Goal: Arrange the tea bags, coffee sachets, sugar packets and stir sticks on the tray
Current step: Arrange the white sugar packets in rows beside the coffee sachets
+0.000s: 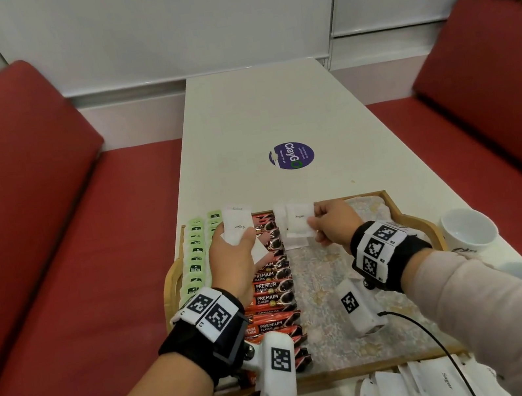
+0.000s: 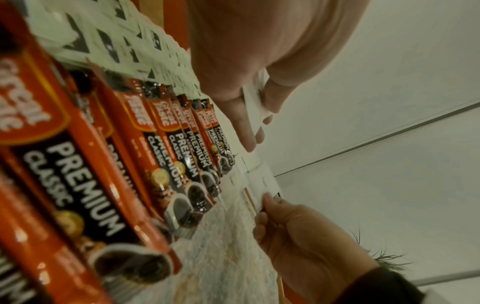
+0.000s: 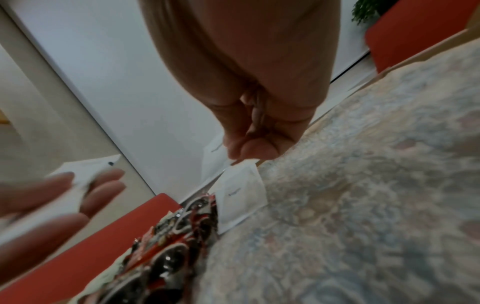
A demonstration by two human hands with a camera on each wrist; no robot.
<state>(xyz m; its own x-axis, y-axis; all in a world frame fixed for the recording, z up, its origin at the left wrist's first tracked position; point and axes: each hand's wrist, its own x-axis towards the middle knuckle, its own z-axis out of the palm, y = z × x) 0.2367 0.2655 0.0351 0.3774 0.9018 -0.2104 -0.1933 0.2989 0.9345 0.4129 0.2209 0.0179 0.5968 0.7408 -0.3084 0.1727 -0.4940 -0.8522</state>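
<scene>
From above, the sugar column is being started: the right hand (image 1: 328, 224) pinches a sugar packet (image 1: 298, 222) beside the coffee sachets (image 1: 272, 285) on the tray (image 1: 395, 206). The left wrist view shows the left hand (image 2: 233, 67) gripping spare packets (image 2: 253, 98). The right wrist view confirms the pinch; next, I'd judge, lay it flat and overlap another.

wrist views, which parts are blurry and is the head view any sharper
Left wrist view: near coffee sachets smeared, far ones legible. Right wrist view: left hand and tray liner soft with blur. Head view: sharper, sugar packet print readable, though the table edges bow from the wide lens.
</scene>
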